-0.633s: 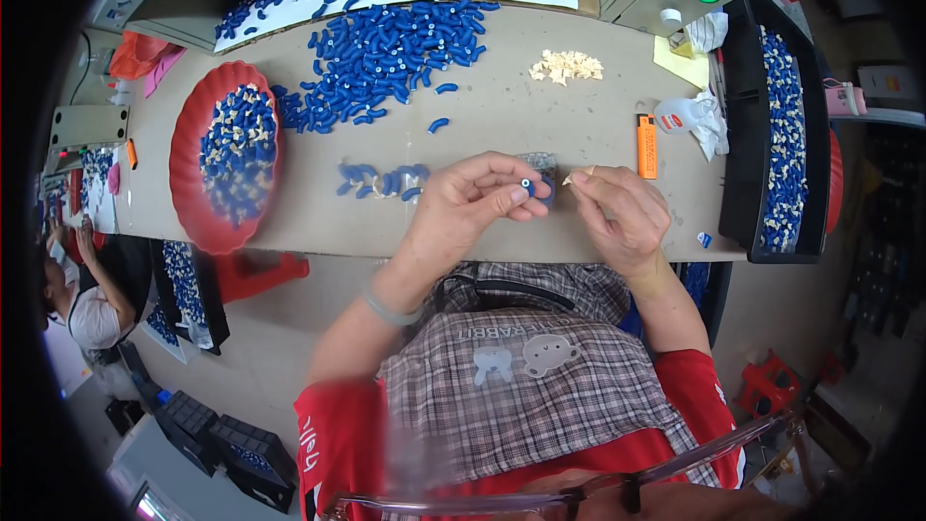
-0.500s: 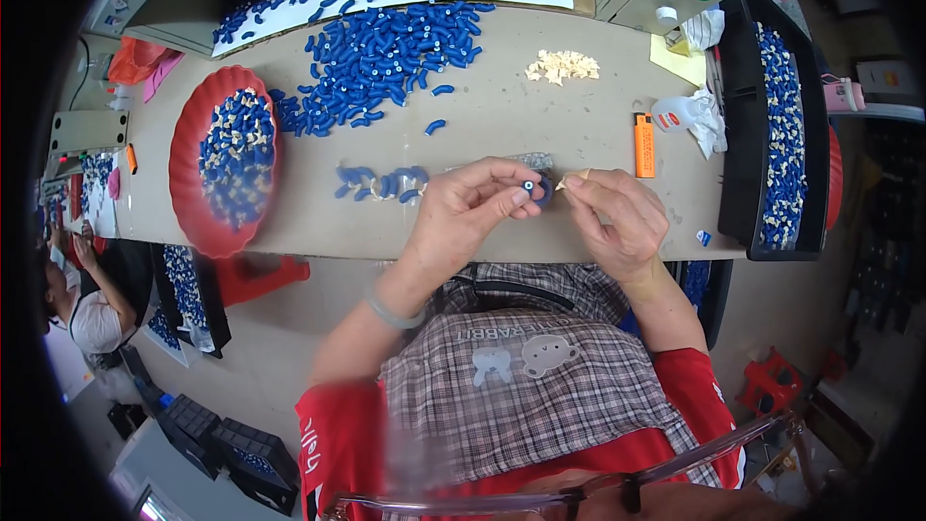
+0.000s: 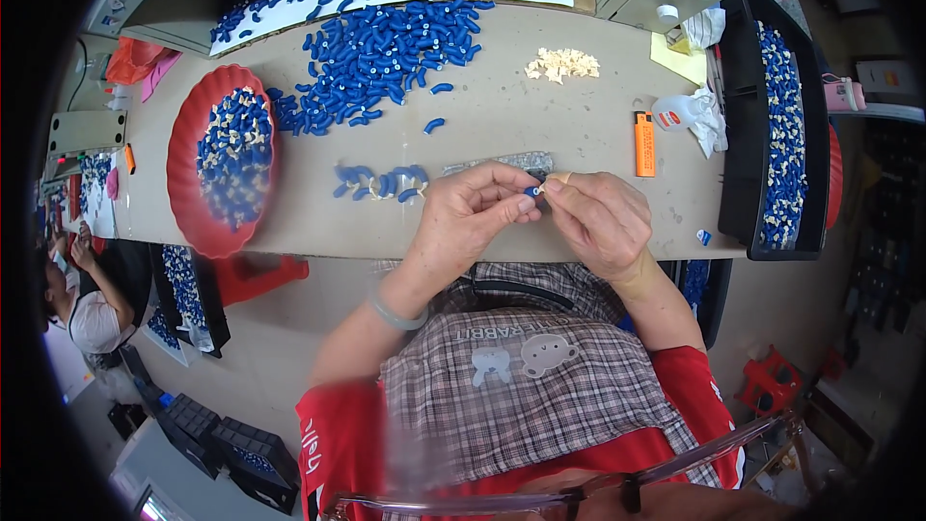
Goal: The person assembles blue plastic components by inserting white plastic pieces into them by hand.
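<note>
Above the near edge of the table, my left hand (image 3: 473, 205) pinches a small curved blue plastic piece (image 3: 531, 191), its end facing right. My right hand (image 3: 606, 222) is closed on a tiny cream piece (image 3: 542, 188), held against the end of the blue one; fingertips partly hide the contact. Behind the hands lies a silvery textured strip (image 3: 497, 163), with a dark part partly hidden by the fingers. To the left, several blue pieces joined with cream ones (image 3: 388, 183) lie in a row. Farther back are a heap of blue pieces (image 3: 386, 53) and a small cream pile (image 3: 562, 65).
At left stands a red scalloped tray (image 3: 181, 169) of blue-and-cream pieces. On the right are an orange object with a dark top (image 3: 644, 147), a white bottle (image 3: 667, 114) and a black bin (image 3: 741, 140). A co-worker (image 3: 101, 314) sits at far left.
My right hand has moved left, bringing the cream piece from a small gap away up to the blue piece's end. My left hand has hardly moved.
</note>
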`<state>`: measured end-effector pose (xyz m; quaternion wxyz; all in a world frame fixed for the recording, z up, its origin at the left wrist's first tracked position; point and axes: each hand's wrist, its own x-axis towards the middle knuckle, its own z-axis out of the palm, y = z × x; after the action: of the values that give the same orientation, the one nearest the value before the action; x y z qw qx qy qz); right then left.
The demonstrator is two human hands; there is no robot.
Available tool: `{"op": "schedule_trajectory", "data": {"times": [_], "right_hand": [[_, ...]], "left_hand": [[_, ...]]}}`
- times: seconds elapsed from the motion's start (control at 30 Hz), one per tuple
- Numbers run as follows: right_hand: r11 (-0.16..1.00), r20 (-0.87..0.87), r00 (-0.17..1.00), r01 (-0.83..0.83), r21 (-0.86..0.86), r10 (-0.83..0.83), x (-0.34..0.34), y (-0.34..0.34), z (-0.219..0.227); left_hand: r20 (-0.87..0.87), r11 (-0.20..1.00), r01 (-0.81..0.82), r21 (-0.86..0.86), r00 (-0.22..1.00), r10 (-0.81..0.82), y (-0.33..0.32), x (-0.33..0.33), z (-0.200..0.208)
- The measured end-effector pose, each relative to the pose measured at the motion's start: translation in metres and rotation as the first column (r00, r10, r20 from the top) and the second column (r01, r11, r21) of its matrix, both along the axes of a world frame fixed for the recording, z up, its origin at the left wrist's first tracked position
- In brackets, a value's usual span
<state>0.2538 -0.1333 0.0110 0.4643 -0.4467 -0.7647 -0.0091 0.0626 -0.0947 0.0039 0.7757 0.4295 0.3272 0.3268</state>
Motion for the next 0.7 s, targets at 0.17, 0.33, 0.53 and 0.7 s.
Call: {"op": "schedule_trajectory", "data": {"times": [0.17, 0.33, 0.53, 0.7], "right_hand": [[1.0, 0.05, 0.999, -0.017, 0.001, 0.017, 0.0017, -0.0017, -0.0007], [1.0, 0.078, 0.997, -0.027, 0.007, 0.026, 0.0019, -0.002, 0.002], [0.999, 0.071, 0.997, -0.039, -0.021, 0.041, 0.0008, -0.0015, 0.002], [0.998, 0.057, 0.997, -0.039, -0.053, 0.042, 0.0016, -0.0025, 0.0006]], "left_hand": [[-0.007, 1.0, 0.015, 0.007, 1.0, -0.015, 0.0001, -0.0001, -0.0022], [-0.01, 1.0, 0.014, 0.004, 1.0, -0.014, -0.0006, -0.0008, -0.0011], [-0.076, 0.999, -0.006, 0.042, 0.997, 0.009, -0.0014, 0.0003, 0.0024], [-0.149, 0.99, -0.024, 0.138, 0.988, 0.044, -0.0038, 0.0031, 0.0052]]}}
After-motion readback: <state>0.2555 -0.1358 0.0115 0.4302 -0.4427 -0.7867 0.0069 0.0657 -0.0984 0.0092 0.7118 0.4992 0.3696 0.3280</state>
